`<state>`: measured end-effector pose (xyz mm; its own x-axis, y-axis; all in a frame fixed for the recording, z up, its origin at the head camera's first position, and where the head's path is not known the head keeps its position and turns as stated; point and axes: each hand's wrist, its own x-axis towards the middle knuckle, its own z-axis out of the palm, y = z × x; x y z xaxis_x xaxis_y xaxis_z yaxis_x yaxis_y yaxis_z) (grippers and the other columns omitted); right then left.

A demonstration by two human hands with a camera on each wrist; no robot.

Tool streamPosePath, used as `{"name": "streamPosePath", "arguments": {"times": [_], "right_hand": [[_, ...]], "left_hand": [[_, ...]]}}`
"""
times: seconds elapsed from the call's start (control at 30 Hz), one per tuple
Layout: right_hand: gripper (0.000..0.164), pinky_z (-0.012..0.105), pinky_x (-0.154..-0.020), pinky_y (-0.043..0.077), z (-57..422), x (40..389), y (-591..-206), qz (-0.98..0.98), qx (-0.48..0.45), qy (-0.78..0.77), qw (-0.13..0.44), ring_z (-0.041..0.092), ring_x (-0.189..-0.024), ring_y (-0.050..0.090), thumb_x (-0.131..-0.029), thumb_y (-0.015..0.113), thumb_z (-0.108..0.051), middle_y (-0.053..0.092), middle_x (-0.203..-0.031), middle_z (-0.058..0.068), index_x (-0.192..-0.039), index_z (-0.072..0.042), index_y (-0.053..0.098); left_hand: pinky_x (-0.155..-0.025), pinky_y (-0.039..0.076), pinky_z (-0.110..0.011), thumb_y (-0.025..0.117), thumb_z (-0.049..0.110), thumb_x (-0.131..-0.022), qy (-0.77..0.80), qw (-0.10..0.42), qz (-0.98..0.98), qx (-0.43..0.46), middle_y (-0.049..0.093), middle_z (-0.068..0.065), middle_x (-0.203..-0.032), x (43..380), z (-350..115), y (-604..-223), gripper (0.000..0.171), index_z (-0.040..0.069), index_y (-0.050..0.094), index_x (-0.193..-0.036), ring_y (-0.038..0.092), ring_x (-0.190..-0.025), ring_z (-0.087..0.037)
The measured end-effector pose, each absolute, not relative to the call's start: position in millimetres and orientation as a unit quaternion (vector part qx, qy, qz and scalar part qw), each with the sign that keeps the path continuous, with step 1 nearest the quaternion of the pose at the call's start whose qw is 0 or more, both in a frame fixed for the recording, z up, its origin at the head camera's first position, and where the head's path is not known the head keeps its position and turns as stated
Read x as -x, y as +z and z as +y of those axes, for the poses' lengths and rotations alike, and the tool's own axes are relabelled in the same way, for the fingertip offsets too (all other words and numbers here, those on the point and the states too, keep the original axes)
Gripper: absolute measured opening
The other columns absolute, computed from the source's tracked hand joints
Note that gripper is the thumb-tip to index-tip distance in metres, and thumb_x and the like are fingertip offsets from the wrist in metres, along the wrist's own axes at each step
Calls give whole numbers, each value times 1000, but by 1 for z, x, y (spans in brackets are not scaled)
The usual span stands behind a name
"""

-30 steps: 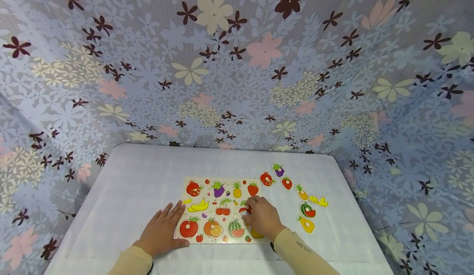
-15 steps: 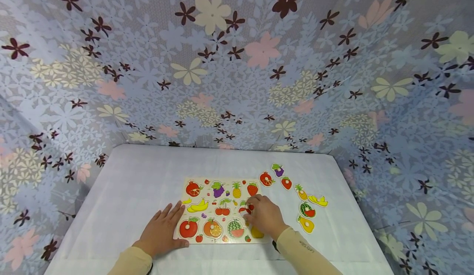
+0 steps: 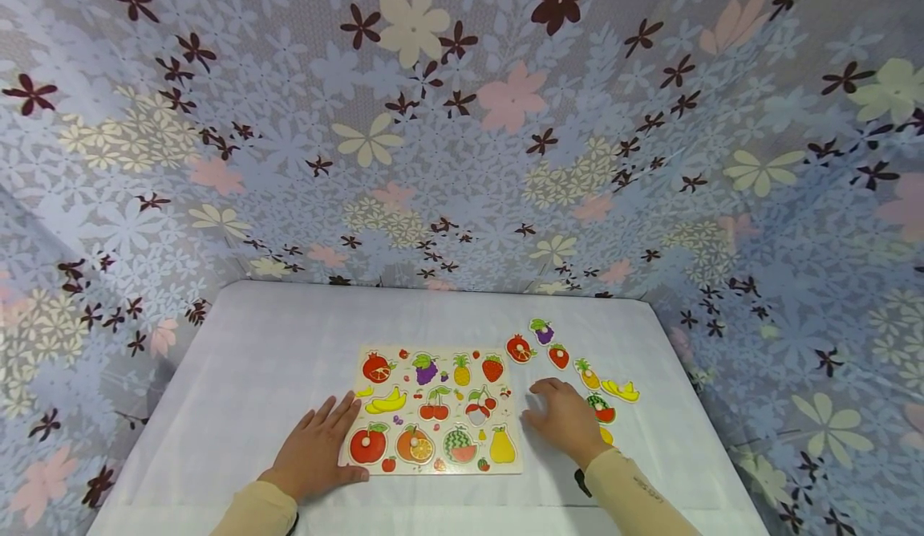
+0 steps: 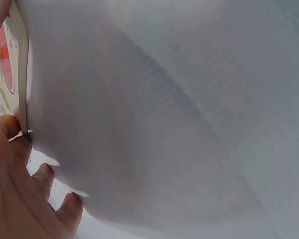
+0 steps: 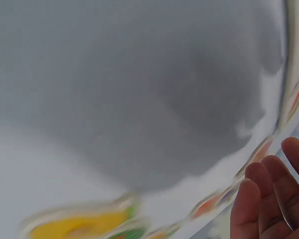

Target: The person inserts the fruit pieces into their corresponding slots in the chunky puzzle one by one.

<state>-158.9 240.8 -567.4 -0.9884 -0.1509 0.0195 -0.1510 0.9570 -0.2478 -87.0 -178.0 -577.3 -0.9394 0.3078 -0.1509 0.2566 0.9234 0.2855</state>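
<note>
Floral fabric (image 3: 433,175) is hanging behind and to both sides of a table (image 3: 303,335) covered in white cloth. From the head view, the fruit board (image 3: 442,357) is lying flat near the middle of the near half. The left hand (image 3: 314,452) is resting against its left edge, its fingers lying slightly spread and its thumb reaching right at the near edge. Apple piece (image 3: 364,452) and orange piece (image 3: 415,444), each bearing a knob, are sitting in the board's near row. The right hand (image 3: 566,420) is standing just right of the board, pinching nothing visible, a gap showing between thumb and forefinger. Loose pieces are lying to the right and far right: pomegranate piece (image 3: 519,349) nearest the board, then grape piece (image 3: 542,331), strawberry piece (image 3: 559,357), pineapple piece (image 3: 588,375) and banana piece (image 3: 620,391). Watermelon piece (image 3: 603,412) and a yellow piece (image 3: 606,437) are lying nearer, both partly hidden by the right hand. From the left wrist view, bent fingers are touching the board's edge, others lying apart on the cloth. From the right wrist view, the fingers are lying close side by side, while blurred pieces are showing at the lower border.
</note>
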Motion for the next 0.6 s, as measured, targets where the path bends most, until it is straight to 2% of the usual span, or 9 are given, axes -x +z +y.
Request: {"name": "streamPosePath", "arguments": {"times": [0.23, 0.6], "right_hand": [[47, 57, -90, 51, 293, 158, -562, -994, -20, 104, -3, 36, -112, 61, -79, 85, -34, 65, -123, 14, -115, -8, 71], [51, 56, -84, 54, 334, 153, -571, -995, 20, 96, -9, 40, -107, 61, -79, 85, -33, 63, -123, 23, -117, -2, 69]], "left_hand": [[-113, 26, -60, 75, 71, -71, 131, 91, 977, -143, 29, -8, -161, 89, -178, -579, 111, 8, 37, -154, 28, -144, -38], [-113, 27, -58, 68, 78, -71, 115, 92, 978, -147, 26, -7, -163, 90, -180, -585, 113, 10, 36, -156, 27, -145, -37]]}}
